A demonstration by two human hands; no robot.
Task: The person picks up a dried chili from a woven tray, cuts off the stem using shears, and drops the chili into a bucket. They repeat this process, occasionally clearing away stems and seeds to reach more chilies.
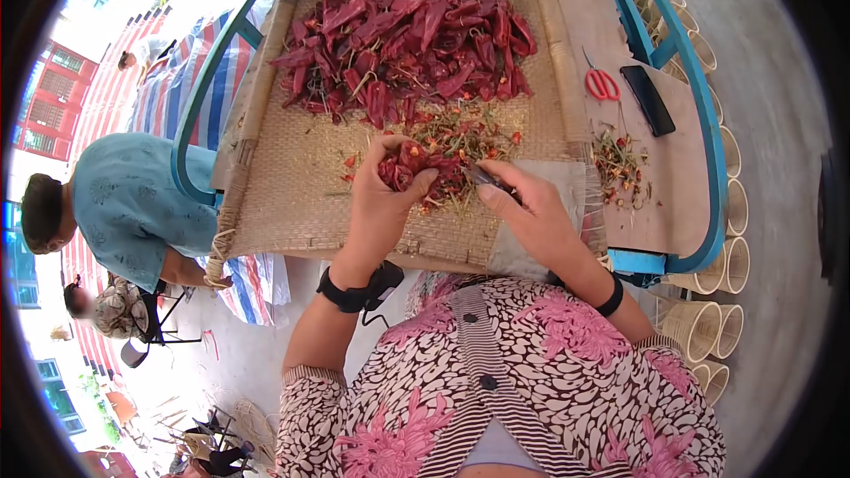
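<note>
A woven tray [292, 204] lies in front of me with a large pile of dried red peppers [416, 35] at its far side. My left hand [385, 190] is wrapped round several red peppers [412, 164] near the tray's middle. In my right hand [531, 208] is a small dark tool [492, 181], gripped between thumb and fingers, its tip pointing toward the peppers. Stems and bits of pepper [465, 133] are scattered on the weave just beyond and between both hands.
Right of the tray are red-handled scissors [602, 85], a black phone [648, 100] and a stem heap [621, 162]. A teal metal frame [715, 159] surrounds the surface. Stacked baskets [695, 327] stand at the right. A person in a teal shirt [133, 199] is at the left.
</note>
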